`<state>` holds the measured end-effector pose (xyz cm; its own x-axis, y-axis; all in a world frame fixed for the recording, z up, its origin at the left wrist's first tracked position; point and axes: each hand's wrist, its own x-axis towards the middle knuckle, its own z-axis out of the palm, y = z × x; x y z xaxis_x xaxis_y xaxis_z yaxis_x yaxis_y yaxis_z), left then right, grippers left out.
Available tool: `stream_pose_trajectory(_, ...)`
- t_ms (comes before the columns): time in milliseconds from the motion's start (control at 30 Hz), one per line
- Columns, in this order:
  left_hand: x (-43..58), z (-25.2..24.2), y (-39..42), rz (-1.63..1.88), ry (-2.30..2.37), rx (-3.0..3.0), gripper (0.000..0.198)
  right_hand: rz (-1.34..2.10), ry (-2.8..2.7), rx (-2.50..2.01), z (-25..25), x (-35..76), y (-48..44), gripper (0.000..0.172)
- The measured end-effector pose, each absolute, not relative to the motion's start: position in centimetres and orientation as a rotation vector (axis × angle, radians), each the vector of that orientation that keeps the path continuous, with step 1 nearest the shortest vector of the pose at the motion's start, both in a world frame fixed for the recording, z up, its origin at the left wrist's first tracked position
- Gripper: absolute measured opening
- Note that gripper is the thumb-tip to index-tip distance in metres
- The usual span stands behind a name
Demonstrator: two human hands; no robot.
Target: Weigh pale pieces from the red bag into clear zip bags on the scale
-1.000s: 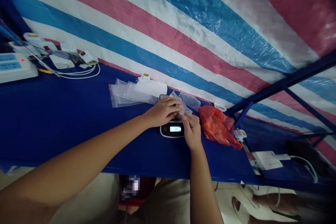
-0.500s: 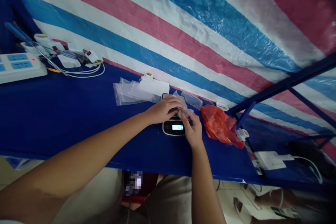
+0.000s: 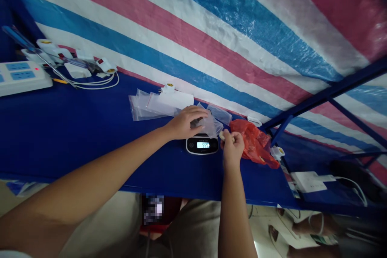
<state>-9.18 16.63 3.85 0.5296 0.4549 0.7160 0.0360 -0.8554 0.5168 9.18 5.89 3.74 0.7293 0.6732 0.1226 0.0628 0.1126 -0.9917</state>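
Note:
A small black digital scale [image 3: 202, 144] with a lit display stands on the blue table [image 3: 75, 137]. A clear plastic bag [image 3: 211, 124] lies on its platform. My left hand [image 3: 186, 121] rests on the scale's far side, fingers closed on the edge of that bag. My right hand [image 3: 231, 145] is to the right of the scale, pinching a small pale piece [image 3: 223, 135] in its fingertips. A crumpled red plastic bag [image 3: 253, 142] lies just right of my right hand.
Several empty clear bags [image 3: 145, 105] and a white box [image 3: 177, 99] lie behind the scale. A white power strip [image 3: 21, 77], adapters and cables [image 3: 90, 73] sit at the far left. A striped tarp [image 3: 229, 28] backs the table. Another person's feet [image 3: 314, 225] show at the bottom right.
My right hand has drawn back from the bag on the scale to the right, now with a small pale piece in its fingers. The scale's reading has changed. My left hand stayed.

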Motion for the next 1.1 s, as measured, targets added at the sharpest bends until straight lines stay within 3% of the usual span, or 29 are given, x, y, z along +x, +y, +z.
stream_pose_trajectory(200, -11.2, 3.4, 18.2, 1.482, 0.885, 1.940, 0.018, -0.051, -0.567, -1.443, 5.9, 15.8, 0.4, 0.042)
stream_pose_trajectory(333, -11.5, 2.4, 19.7, 1.451, 1.065, 1.753, 0.018, -0.204, -0.616, -1.971, 7.5, 24.7, -4.2, 0.047)
stream_pose_trajectory(500, -10.9, 1.9, 20.3, 1.424, 1.074, 1.750, 0.016, 0.075, -1.081, -2.341, 8.8, 29.2, -4.2, 0.036)
stream_pose_trajectory(667, -11.0, 1.9, 20.2, 1.400, 1.140, 1.700, 0.017, 0.888, -1.159, -2.219, 8.2, 28.1, -1.7, 0.021)
stream_pose_trajectory(733, -11.1, 1.9, 20.3, 1.397, 1.154, 1.702, 0.017, 0.942, -1.123, -2.167, 7.7, 27.8, -1.3, 0.024)
stream_pose_trajectory(933, -11.2, 1.6, 20.4, 1.379, 1.161, 1.719, 0.018, 0.514, -1.216, -2.229, 7.0, 28.7, -0.7, 0.030)
stream_pose_trajectory(1100, -11.0, 1.7, 20.3, 1.393, 1.142, 1.731, 0.017, 0.177, -1.372, -2.508, 6.4, 29.4, 0.2, 0.016)
